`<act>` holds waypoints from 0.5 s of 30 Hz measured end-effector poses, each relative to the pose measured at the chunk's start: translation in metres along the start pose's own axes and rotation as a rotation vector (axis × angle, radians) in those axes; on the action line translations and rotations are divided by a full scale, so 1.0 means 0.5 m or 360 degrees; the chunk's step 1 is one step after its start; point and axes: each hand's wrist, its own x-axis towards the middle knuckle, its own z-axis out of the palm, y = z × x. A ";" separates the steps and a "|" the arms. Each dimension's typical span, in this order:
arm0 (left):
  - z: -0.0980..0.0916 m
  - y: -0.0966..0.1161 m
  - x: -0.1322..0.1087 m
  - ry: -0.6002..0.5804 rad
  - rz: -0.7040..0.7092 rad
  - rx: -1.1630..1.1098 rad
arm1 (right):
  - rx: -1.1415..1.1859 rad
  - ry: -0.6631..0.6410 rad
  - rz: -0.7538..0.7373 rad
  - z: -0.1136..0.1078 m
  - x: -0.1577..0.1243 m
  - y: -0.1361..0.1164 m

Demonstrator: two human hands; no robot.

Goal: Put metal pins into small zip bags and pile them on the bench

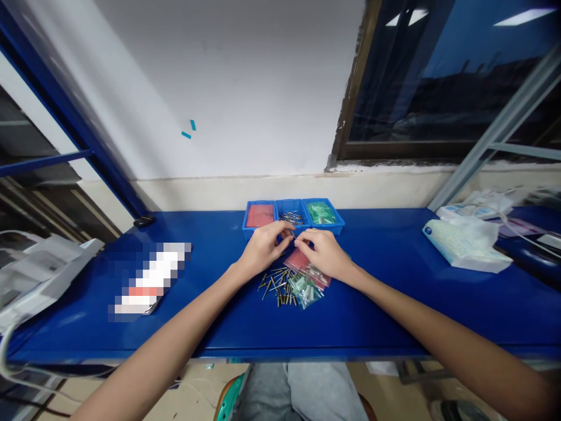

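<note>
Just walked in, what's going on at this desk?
A person is working bare-handed at a blue table. The left hand and right hand meet at the fingertips, apparently around something too small to identify. Near them lie loose thin metal fasteners, red plastic packaging and a clear plastic bag of pale pieces. Beyond the hands stands a blue plastic three-compartment tray.
</note>
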 end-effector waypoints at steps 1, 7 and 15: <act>0.000 0.001 -0.001 -0.0016 0.0024 0.0019 | 0.0056 -0.0003 0.0030 0.000 0.001 -0.003; -0.002 0.001 -0.004 -0.0101 0.0024 0.0151 | 0.0351 -0.0033 0.0144 -0.004 0.002 -0.015; 0.001 0.004 -0.002 -0.0102 -0.0045 0.0107 | 0.0552 0.0003 0.0166 -0.008 0.003 -0.007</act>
